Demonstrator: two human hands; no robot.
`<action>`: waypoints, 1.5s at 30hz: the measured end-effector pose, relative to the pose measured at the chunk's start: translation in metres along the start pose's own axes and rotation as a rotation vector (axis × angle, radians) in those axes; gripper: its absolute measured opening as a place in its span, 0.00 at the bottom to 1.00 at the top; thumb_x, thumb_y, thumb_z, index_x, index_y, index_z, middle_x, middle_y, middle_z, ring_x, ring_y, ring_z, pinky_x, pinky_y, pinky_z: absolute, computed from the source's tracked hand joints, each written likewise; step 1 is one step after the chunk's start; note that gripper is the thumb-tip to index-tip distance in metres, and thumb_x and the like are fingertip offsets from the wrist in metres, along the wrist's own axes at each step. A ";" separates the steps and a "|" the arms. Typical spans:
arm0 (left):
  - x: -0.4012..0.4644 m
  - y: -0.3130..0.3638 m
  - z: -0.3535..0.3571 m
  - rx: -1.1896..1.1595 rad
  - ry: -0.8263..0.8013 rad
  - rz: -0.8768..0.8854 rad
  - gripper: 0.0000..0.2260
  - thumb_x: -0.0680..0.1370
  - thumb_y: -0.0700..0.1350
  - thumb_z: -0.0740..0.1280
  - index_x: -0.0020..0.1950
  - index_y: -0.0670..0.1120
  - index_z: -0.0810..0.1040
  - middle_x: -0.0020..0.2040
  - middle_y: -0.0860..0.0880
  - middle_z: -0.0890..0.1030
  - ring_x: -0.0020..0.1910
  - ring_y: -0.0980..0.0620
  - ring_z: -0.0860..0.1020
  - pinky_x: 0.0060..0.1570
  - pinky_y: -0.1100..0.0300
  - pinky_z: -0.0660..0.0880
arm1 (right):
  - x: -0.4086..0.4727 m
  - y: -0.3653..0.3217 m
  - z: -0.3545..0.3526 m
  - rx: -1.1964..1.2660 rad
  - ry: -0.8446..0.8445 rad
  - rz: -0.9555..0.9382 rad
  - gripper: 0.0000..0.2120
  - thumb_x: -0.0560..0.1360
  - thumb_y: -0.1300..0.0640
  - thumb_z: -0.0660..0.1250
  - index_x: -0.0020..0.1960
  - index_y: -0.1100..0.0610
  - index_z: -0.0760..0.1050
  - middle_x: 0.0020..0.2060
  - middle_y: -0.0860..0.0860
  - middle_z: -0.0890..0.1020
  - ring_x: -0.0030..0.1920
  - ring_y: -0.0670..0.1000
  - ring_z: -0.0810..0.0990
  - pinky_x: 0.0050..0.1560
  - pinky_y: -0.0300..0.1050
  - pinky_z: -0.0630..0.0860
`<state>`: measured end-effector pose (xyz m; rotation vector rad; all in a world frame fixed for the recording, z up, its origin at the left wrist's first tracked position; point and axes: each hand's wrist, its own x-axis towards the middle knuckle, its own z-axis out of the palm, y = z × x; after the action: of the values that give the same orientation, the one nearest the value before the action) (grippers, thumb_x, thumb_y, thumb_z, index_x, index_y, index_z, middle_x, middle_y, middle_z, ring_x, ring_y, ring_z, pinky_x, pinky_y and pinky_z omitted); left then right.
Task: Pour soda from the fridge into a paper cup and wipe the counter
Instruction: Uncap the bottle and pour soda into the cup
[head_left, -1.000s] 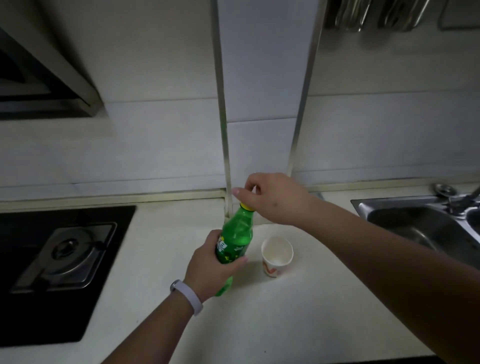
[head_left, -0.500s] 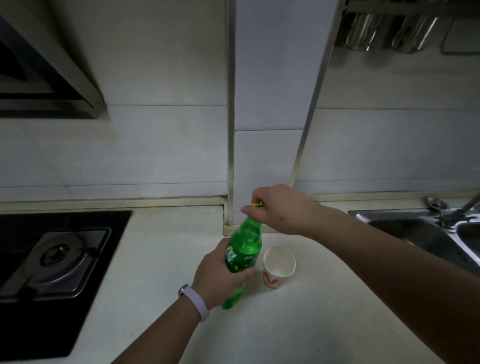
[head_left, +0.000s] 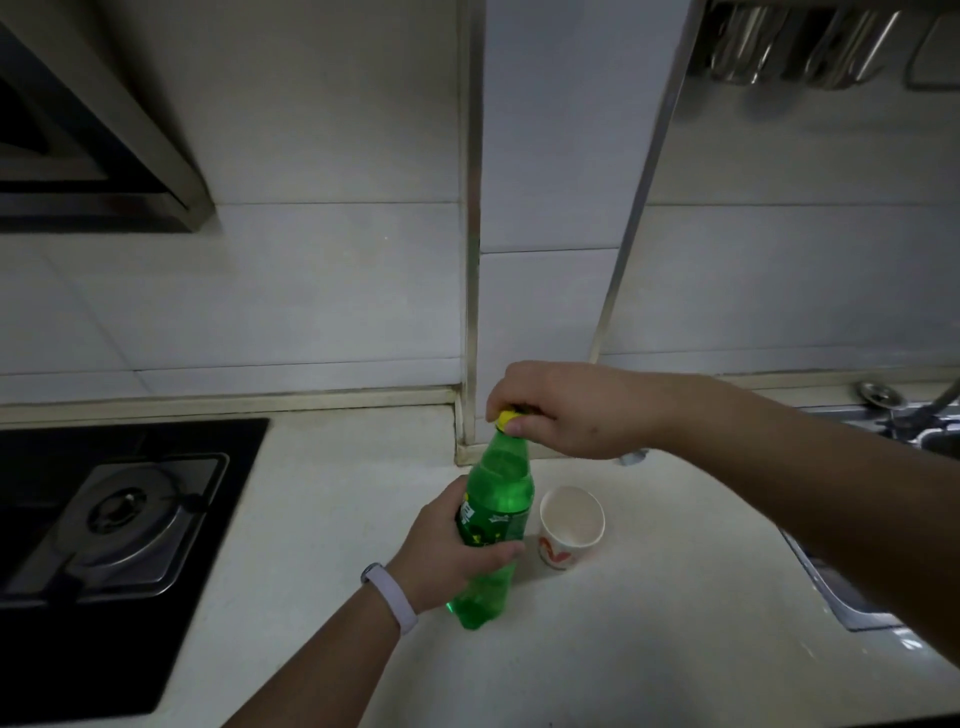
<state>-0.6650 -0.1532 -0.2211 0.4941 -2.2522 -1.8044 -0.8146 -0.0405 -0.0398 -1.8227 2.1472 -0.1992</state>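
Note:
A green soda bottle (head_left: 500, 483) with a yellow cap (head_left: 507, 418) stands on the white counter (head_left: 322, 519), leaning slightly. My left hand (head_left: 452, 551) grips it around the label. My right hand (head_left: 566, 410) comes from the right and pinches the cap between thumb and fingers. A white paper cup (head_left: 570, 526) with a red mark stands upright and empty just right of the bottle.
A black gas hob (head_left: 114, 514) fills the counter's left side, under a range hood (head_left: 93, 156). A steel sink (head_left: 852, 603) and tap (head_left: 935, 410) lie at the right. Metal utensils (head_left: 810, 47) hang top right. A tiled wall column stands behind the bottle.
The view has dropped closer to the counter. My right hand has turned on the cap, its fingers curling further round it. The bottle stays in my left hand.

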 end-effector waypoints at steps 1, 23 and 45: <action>0.001 0.000 -0.001 0.004 -0.003 0.000 0.27 0.62 0.50 0.80 0.59 0.57 0.76 0.53 0.53 0.84 0.53 0.52 0.82 0.56 0.44 0.79 | 0.001 0.001 -0.003 0.016 -0.023 0.005 0.08 0.81 0.53 0.61 0.59 0.50 0.73 0.47 0.40 0.70 0.46 0.38 0.70 0.46 0.30 0.63; 0.028 0.010 -0.014 0.030 -0.010 0.032 0.24 0.64 0.49 0.80 0.57 0.59 0.76 0.50 0.56 0.84 0.49 0.60 0.82 0.50 0.59 0.79 | 0.017 0.003 -0.001 -0.022 0.117 0.266 0.12 0.80 0.45 0.59 0.49 0.53 0.70 0.39 0.48 0.75 0.39 0.47 0.73 0.36 0.43 0.66; 0.035 0.025 -0.020 0.079 -0.014 0.136 0.24 0.66 0.47 0.81 0.57 0.58 0.76 0.49 0.57 0.84 0.47 0.62 0.81 0.45 0.69 0.76 | 0.008 0.007 -0.018 0.008 0.173 0.335 0.15 0.78 0.41 0.61 0.45 0.52 0.72 0.37 0.48 0.77 0.37 0.48 0.74 0.36 0.44 0.69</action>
<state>-0.6927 -0.1799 -0.1939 0.3343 -2.3128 -1.6639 -0.8280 -0.0489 -0.0259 -1.4579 2.5260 -0.2947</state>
